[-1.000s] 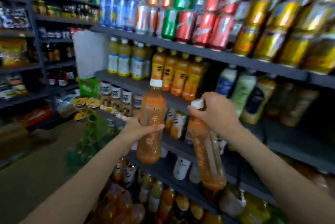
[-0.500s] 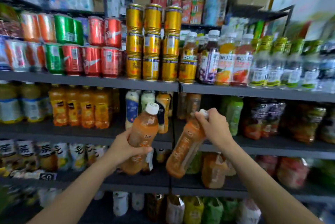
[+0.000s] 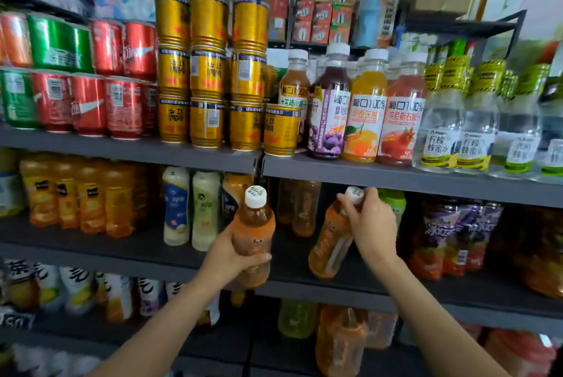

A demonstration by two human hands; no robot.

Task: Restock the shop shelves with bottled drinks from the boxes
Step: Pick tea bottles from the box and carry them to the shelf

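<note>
**Two orange drink bottles held up to a half-filled shop shelf**

Seen from a camera on the person's head, both bare arms reach forward toward a grey metal shelving unit packed with drinks. The left hand wraps around the body of an orange bottle with a white cap, fingers curled across its label, holding it nearly upright in front of the middle shelf. The right hand grips a second orange bottle by its neck and cap, pinching from above. That bottle tilts, its base angled down and to the left, close to the shelf board; whether it touches the board cannot be told.

Behind the two bottles, further back on the same shelf, stand two matching amber bottles, with bare shelf in front of them. To their left are pale milky bottles; to the right, purple-labelled bottles. The shelf above carries stacked gold cans and juice bottles.

The step in hand appears to be placing: both bottles are carried to the gap and neither is set down. The next move likely calls for tipping the right-hand bottle upright, lowering it in front of the amber ones, then releasing it. The left-hand bottle would follow beside it, kept clear of the neighbouring rows.
</note>
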